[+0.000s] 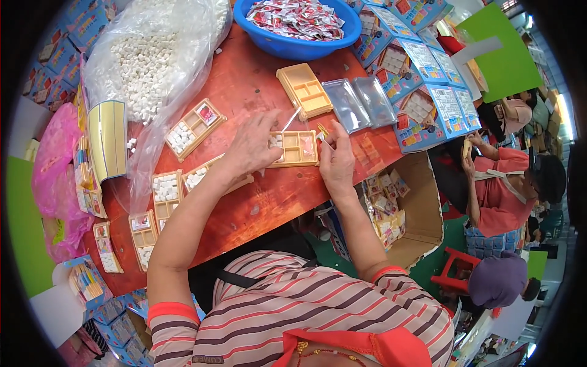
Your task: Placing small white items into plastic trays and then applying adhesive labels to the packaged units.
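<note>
A small cream compartment tray (292,160) lies on the table in front of me, with white cubes in its left section and a pinkish packet in its right one. My left hand (252,145) curls around the tray's left end, its thumb on the rim. By the right end, my right hand (337,160) pinches some thin yellow pieces (322,129), too small to name surely. A pale, thin strip (293,118) slants up between the hands; what it belongs to is unclear. Just beyond sits a stack of empty cream trays (302,90).
Clear plastic sleeves (351,104) lie right of the stack. A blue basin (298,46) of small packets and a bag of white cubes (143,73) stand behind. Filled trays (195,129) are at left, blue boxes (422,79) at right, and a carton (422,229) below the table edge.
</note>
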`<state>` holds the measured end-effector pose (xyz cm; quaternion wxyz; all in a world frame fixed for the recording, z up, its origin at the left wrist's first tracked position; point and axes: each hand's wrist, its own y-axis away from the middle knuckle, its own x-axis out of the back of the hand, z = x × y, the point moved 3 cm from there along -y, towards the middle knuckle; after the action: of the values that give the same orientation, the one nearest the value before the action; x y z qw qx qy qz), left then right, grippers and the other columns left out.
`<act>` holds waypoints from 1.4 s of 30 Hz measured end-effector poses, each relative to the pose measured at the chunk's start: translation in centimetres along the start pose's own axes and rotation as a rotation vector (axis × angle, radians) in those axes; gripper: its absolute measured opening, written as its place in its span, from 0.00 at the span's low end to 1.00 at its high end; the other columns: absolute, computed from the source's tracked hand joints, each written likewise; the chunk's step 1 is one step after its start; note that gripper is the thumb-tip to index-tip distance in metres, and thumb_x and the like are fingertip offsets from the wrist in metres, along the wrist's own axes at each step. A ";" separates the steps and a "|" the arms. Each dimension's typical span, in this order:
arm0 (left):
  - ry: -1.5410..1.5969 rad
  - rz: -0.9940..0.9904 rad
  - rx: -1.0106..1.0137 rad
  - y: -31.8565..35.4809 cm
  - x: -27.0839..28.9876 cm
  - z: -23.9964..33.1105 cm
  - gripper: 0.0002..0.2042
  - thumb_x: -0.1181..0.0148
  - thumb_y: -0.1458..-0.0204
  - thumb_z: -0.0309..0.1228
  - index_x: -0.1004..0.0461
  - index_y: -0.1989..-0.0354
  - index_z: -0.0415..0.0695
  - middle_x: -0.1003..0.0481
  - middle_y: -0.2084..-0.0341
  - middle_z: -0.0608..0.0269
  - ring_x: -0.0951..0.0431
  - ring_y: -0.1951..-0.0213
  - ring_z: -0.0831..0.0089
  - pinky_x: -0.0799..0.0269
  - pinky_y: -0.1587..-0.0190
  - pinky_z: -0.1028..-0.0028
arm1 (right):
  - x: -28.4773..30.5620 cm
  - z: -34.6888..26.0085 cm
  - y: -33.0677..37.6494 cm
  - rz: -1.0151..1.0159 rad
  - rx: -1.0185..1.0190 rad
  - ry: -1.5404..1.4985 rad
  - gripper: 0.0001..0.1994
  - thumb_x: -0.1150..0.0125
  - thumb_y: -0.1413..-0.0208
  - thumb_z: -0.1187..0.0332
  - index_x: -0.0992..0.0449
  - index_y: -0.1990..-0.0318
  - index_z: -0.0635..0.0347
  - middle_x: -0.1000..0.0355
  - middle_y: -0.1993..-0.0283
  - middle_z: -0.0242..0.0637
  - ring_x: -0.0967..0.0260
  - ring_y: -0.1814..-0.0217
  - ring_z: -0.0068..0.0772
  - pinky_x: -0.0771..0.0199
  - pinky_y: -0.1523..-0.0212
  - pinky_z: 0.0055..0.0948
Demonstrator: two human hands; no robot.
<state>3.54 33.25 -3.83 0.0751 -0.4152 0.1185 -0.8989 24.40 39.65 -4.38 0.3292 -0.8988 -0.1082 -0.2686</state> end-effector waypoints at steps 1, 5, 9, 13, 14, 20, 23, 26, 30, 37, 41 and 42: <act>0.038 0.042 0.010 -0.1 0.2 0.0 0.36 0.41 0.60 0.36 0.40 0.37 0.40 0.30 0.53 0.43 0.31 0.48 0.47 0.36 0.44 0.56 | -0.3 -0.2 -0.3 -0.001 0.000 0.003 0.24 0.44 0.46 0.82 0.34 0.39 0.65 0.30 0.65 0.37 0.31 0.65 0.31 0.30 0.65 0.29; 0.169 0.139 0.067 0.1 0.9 -0.2 0.35 0.41 0.61 0.36 0.39 0.39 0.39 0.29 0.56 0.42 0.30 0.51 0.47 0.35 0.45 0.57 | -1.5 -2.1 -0.3 -0.098 0.260 0.255 0.30 0.40 0.47 0.79 0.38 0.35 0.65 0.30 0.62 0.41 0.32 0.61 0.43 0.34 0.58 0.39; 0.165 0.177 0.064 0.7 1.6 -0.3 0.35 0.41 0.61 0.37 0.38 0.40 0.38 0.30 0.57 0.42 0.30 0.52 0.48 0.35 0.46 0.57 | -0.8 -3.2 0.5 -0.202 0.189 0.162 0.33 0.37 0.50 0.75 0.40 0.34 0.64 0.29 0.59 0.43 0.32 0.55 0.44 0.37 0.52 0.41; 0.199 0.164 0.079 0.9 2.2 0.0 0.35 0.40 0.61 0.37 0.39 0.39 0.38 0.31 0.57 0.42 0.30 0.52 0.47 0.35 0.46 0.57 | 0.3 -3.3 0.6 -0.164 0.214 0.125 0.24 0.36 0.50 0.74 0.30 0.43 0.62 0.28 0.54 0.42 0.32 0.51 0.43 0.37 0.49 0.41; 0.200 0.165 0.079 0.9 2.4 0.2 0.35 0.40 0.61 0.37 0.39 0.39 0.38 0.31 0.57 0.42 0.30 0.52 0.47 0.35 0.46 0.57 | 0.1 -3.0 0.6 -0.165 0.214 0.127 0.24 0.36 0.50 0.74 0.30 0.43 0.62 0.28 0.54 0.42 0.32 0.51 0.43 0.37 0.49 0.41; 0.087 0.187 -0.033 1.3 2.3 1.3 0.34 0.41 0.60 0.34 0.38 0.40 0.38 0.30 0.55 0.43 0.30 0.50 0.48 0.35 0.45 0.56 | -0.5 -2.7 1.0 -0.241 0.314 0.313 0.11 0.38 0.48 0.73 0.23 0.56 0.59 0.29 0.53 0.40 0.33 0.49 0.42 0.40 0.47 0.40; -0.016 0.105 -0.085 1.6 1.7 2.2 0.34 0.40 0.60 0.33 0.38 0.39 0.38 0.31 0.53 0.44 0.31 0.47 0.48 0.36 0.43 0.57 | 0.4 -1.3 0.7 -0.215 0.201 0.144 0.11 0.39 0.46 0.74 0.23 0.54 0.61 0.28 0.52 0.41 0.31 0.49 0.41 0.36 0.47 0.38; -0.086 0.048 -0.096 1.9 0.7 3.3 0.33 0.41 0.59 0.33 0.38 0.39 0.40 0.33 0.47 0.42 0.34 0.44 0.46 0.41 0.39 0.53 | 2.0 0.6 0.5 -0.135 -0.156 -0.211 0.12 0.42 0.43 0.77 0.23 0.52 0.66 0.27 0.53 0.44 0.27 0.52 0.37 0.28 0.52 0.28; -0.352 -0.090 -0.077 1.6 -0.9 4.0 0.35 0.41 0.57 0.36 0.40 0.37 0.41 0.34 0.44 0.43 0.34 0.41 0.48 0.44 0.39 0.49 | 2.7 1.2 0.9 -0.126 -0.203 -0.236 0.11 0.42 0.43 0.77 0.23 0.53 0.65 0.26 0.53 0.42 0.27 0.53 0.35 0.28 0.52 0.28; -0.421 -0.207 -0.009 2.0 -2.4 3.1 0.38 0.41 0.49 0.45 0.46 0.31 0.43 0.43 0.34 0.44 0.46 0.31 0.47 0.52 0.34 0.42 | 2.6 1.1 0.9 -0.152 -0.154 -0.169 0.10 0.42 0.44 0.77 0.22 0.55 0.65 0.26 0.53 0.44 0.27 0.51 0.42 0.29 0.50 0.32; -0.476 -0.261 0.026 2.4 -3.1 2.9 0.40 0.46 0.45 0.52 0.50 0.28 0.44 0.50 0.29 0.46 0.52 0.28 0.47 0.55 0.33 0.40 | 1.8 0.2 0.7 -0.170 -0.083 -0.067 0.12 0.41 0.44 0.75 0.24 0.52 0.65 0.28 0.49 0.44 0.30 0.45 0.45 0.34 0.43 0.37; -0.494 -0.269 0.037 2.5 -3.2 2.9 0.40 0.47 0.44 0.53 0.50 0.28 0.45 0.50 0.29 0.46 0.53 0.28 0.47 0.56 0.33 0.39 | 1.3 -0.8 0.5 -0.200 0.023 0.035 0.15 0.41 0.44 0.74 0.26 0.49 0.66 0.30 0.45 0.46 0.33 0.41 0.47 0.37 0.40 0.40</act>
<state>7.91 31.12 -5.00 -0.0108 -0.6324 0.0238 -0.7742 25.33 38.76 -3.45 0.3130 -0.8747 -0.1945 -0.3147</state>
